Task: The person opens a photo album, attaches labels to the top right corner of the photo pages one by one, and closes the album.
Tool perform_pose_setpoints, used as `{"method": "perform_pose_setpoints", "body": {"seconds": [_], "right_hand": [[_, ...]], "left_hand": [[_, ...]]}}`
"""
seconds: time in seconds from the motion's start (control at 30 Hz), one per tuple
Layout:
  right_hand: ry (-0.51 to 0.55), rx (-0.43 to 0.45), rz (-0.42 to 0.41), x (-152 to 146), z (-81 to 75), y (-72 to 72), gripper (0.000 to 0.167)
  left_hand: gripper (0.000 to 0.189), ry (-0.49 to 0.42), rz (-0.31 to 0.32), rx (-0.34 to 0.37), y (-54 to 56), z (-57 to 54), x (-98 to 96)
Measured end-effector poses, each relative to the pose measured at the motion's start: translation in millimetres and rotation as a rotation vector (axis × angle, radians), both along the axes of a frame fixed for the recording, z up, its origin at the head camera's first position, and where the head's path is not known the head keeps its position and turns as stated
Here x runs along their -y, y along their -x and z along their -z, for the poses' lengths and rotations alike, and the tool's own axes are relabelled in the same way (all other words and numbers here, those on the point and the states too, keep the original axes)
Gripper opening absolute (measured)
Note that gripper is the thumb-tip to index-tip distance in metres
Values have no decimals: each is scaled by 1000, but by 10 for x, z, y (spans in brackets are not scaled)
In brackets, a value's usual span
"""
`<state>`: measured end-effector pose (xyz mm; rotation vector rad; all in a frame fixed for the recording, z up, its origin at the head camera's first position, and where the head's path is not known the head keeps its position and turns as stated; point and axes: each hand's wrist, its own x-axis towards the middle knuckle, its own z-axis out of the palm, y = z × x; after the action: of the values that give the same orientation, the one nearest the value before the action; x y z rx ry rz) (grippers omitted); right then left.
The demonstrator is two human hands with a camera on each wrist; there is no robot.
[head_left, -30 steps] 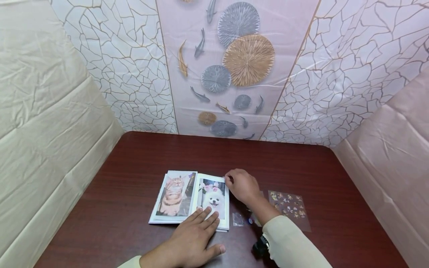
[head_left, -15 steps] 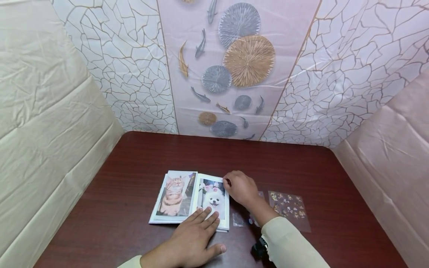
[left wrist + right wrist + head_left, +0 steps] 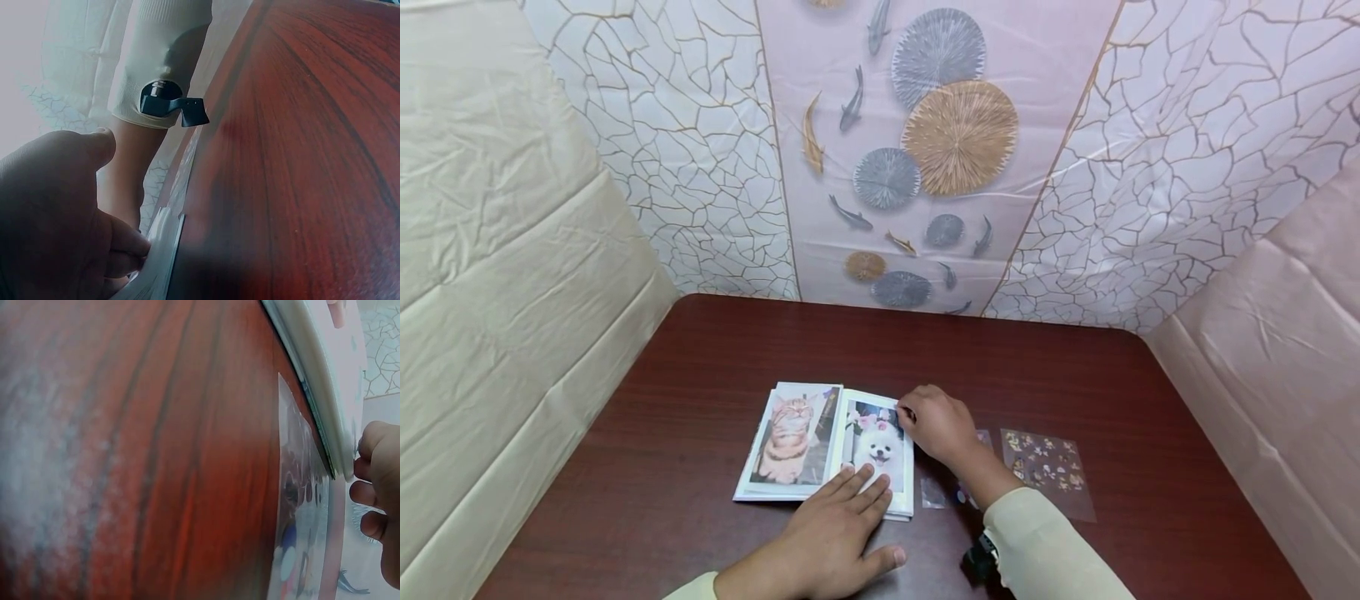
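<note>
An open photo album lies on the table, a cat photo on its left page and a white dog photo on its right page. My left hand rests flat across the lower part of the right page, fingers straight, thumb out over the table. At that page's upper right corner is my right hand, fingers curled, thumb and index tips together at the page. In the right wrist view the right hand's fingertips meet the edge of the page stack.
A clear sheet of small gold stickers lies right of the album. Another printed clear sheet lies partly under the right forearm. A small clear plastic piece sits beside the album. The table is dark red wood.
My right hand has shifted slightly left and toward me, its fingertips moving from the page's corner edge inward to the dog photo's corner. My left hand and the album stay put.
</note>
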<state>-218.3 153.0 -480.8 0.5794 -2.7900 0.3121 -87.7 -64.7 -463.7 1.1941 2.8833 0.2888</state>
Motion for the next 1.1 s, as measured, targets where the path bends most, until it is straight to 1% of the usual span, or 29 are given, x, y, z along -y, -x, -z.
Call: {"method": "perform_pose_setpoints", "body": {"seconds": [0.13, 0.27, 0.5, 0.6, 0.7, 0.9, 1.0, 1.1], "right_hand": [[-9, -16, -7, -4, 1, -8, 9], [-10, -13, -14, -6, 2, -14, 11], [-27, 22, -21, -12, 4, -31, 13], [-41, 24, -51, -15, -10, -57, 16], [-51, 5, -104, -12, -29, -88, 18], [-39, -33, -184, -14, -48, -155, 16], [-31, -32, -217, -54, -51, -209, 17], [-16, -27, -264, -102, -71, -301, 16]], "left_hand": [[79, 1, 1, 4, 5, 2, -4], [79, 3, -1, 14, 10, 3, -8], [79, -2, -6, 37, 13, 2, -13], [79, -3, -7, 37, 13, 1, -13], [78, -2, -6, 28, 11, 3, -12], [78, 3, -10, 19, 3, -8, -1], [79, 1, -11, 22, 2, -11, -1], [79, 0, -8, 23, 8, -7, -9]]}}
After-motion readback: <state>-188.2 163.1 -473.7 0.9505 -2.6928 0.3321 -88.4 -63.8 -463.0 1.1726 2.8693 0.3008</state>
